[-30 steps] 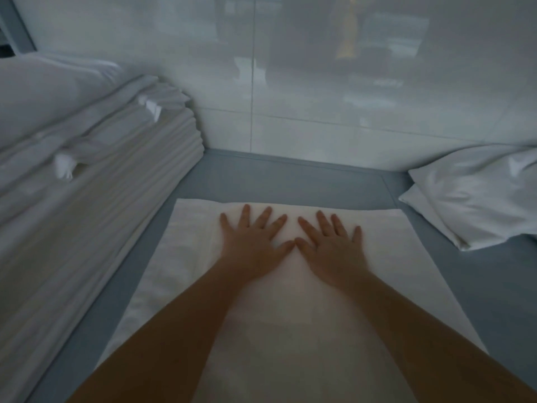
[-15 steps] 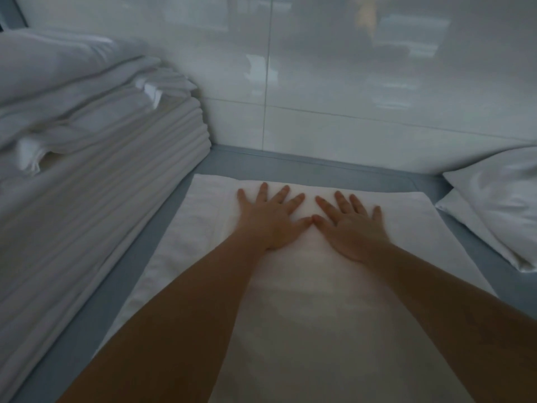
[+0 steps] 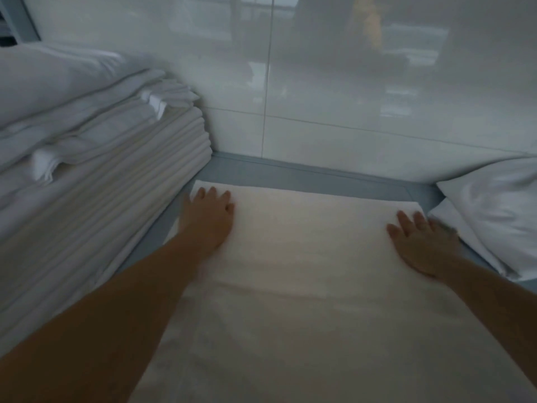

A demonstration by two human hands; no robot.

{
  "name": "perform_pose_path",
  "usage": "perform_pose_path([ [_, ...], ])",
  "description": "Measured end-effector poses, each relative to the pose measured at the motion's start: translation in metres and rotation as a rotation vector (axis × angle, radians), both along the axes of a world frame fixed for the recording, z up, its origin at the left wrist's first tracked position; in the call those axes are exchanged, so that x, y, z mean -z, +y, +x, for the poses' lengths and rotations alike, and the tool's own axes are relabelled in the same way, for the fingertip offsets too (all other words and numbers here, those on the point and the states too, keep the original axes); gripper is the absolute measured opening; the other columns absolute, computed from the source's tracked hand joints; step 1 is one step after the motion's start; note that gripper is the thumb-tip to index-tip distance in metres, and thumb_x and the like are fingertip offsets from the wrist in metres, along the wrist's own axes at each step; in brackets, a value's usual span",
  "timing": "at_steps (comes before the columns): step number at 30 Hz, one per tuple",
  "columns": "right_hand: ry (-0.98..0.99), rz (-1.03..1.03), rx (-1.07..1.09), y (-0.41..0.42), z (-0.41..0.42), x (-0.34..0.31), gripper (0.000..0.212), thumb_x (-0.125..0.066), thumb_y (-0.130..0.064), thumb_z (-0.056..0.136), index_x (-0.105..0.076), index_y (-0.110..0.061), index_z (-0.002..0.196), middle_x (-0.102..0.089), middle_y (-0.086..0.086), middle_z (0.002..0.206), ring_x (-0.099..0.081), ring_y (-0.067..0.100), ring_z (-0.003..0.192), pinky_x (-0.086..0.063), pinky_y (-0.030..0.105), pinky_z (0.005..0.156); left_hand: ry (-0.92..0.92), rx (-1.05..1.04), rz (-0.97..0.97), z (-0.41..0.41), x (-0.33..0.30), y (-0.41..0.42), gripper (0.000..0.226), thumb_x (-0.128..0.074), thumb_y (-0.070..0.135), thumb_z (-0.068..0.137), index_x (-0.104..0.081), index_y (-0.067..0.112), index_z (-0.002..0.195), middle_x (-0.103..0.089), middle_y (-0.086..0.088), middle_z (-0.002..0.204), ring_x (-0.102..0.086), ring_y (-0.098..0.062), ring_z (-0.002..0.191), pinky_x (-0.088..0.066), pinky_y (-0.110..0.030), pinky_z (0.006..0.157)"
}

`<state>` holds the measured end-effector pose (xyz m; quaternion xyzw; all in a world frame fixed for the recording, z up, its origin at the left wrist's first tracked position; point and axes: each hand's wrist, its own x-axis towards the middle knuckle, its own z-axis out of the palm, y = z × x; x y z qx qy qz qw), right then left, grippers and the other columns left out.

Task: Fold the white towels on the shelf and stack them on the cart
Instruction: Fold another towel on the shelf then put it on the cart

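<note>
A white towel (image 3: 308, 257) lies spread flat on the grey-blue shelf (image 3: 319, 177), reaching from near the back wall toward me. My left hand (image 3: 210, 216) presses flat on the towel's far left corner, fingers straight. My right hand (image 3: 421, 245) presses flat near the towel's far right edge, fingers straight and slightly blurred. Neither hand grips the cloth.
A tall stack of folded white linens (image 3: 96, 175) fills the left side, close beside my left arm. A white crumpled pillow or cloth (image 3: 494, 210) lies at the right, touching the towel's right edge. A glossy white tiled wall (image 3: 319, 91) closes the back.
Both hands were together at the towel's middle; they have slid apart, the left to the far left corner and the right to the right edge.
</note>
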<state>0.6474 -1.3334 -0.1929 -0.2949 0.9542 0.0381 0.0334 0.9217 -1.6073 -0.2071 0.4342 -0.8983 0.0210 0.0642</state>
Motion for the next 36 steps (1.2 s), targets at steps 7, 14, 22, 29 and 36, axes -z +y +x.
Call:
perform_pose_path([
  [7,-0.076,-0.08,-0.368,-0.037,0.141,0.015,0.053,-0.017,-0.052,0.098,-0.003,-0.046,0.148,0.004,-0.014,0.159,0.005,0.017,0.147,0.001,0.06,0.113,0.051,0.344,0.108,-0.021,0.007,0.138,0.055,-0.025,0.05,0.095,-0.024,0.034,0.148,-0.02,0.001,0.158,-0.015,-0.027,0.145,-0.008,-0.056,0.113],
  [14,-0.057,-0.049,-0.14,0.038,0.102,0.007,0.057,-0.011,-0.06,0.095,0.003,-0.045,0.149,0.007,-0.01,0.16,0.004,0.016,0.147,-0.001,0.05,0.118,-0.027,0.069,0.131,0.048,0.014,0.095,0.071,-0.006,0.073,0.085,0.002,0.042,0.149,0.004,0.011,0.16,0.004,-0.018,0.147,0.002,-0.049,0.116],
  [22,-0.102,-0.061,-0.118,0.049,0.143,-0.005,0.053,-0.016,-0.052,0.099,-0.003,-0.043,0.15,0.001,-0.007,0.161,-0.002,0.024,0.147,-0.008,0.055,0.116,0.014,0.136,0.18,0.053,-0.003,0.151,0.057,-0.024,0.053,0.096,-0.018,0.036,0.15,-0.012,0.0,0.16,-0.007,-0.031,0.146,-0.006,-0.056,0.114],
  [29,-0.01,-0.128,-0.295,0.019,0.205,0.02,0.05,-0.016,-0.05,0.098,-0.004,-0.049,0.147,0.002,-0.015,0.16,0.005,0.019,0.147,0.003,0.062,0.112,-0.018,0.299,0.111,0.034,0.017,0.189,0.071,0.007,0.062,0.08,0.003,0.044,0.148,0.002,0.013,0.16,0.008,-0.028,0.147,0.014,-0.064,0.104],
  [36,-0.012,-0.136,-0.289,-0.016,0.173,0.018,0.05,-0.013,-0.048,0.099,-0.003,-0.047,0.148,0.003,-0.013,0.16,0.006,0.019,0.147,0.002,0.063,0.111,-0.043,0.275,0.082,-0.001,0.015,0.154,0.063,-0.006,0.062,0.089,0.001,0.044,0.148,0.001,0.013,0.16,0.005,-0.026,0.147,0.006,-0.066,0.106],
])
